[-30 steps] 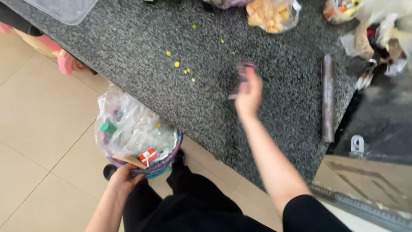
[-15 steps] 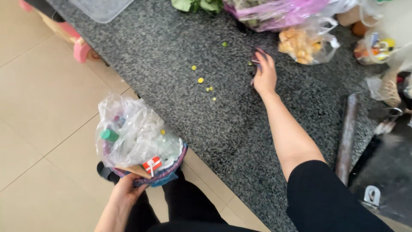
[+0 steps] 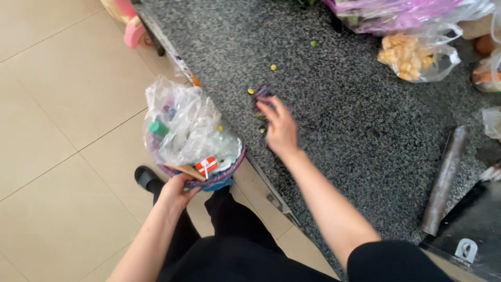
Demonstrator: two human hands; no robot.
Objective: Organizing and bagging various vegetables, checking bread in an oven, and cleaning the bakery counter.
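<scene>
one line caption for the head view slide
Right hand sweeping yellow crumbs along granite counter; left hand holding bin.

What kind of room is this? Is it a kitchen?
Probably a home kitchen. There is a speckled granite counter with clear bags of food on it, a tiled floor, and a small waste bin lined with plastic that the left hand holds at the counter's edge.

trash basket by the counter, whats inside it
The basket, held at its rim by the left hand, has a clear plastic liner. Through it show a green cap and a small red and white carton. Crumpled plastic hides whatever lies deeper.
</scene>
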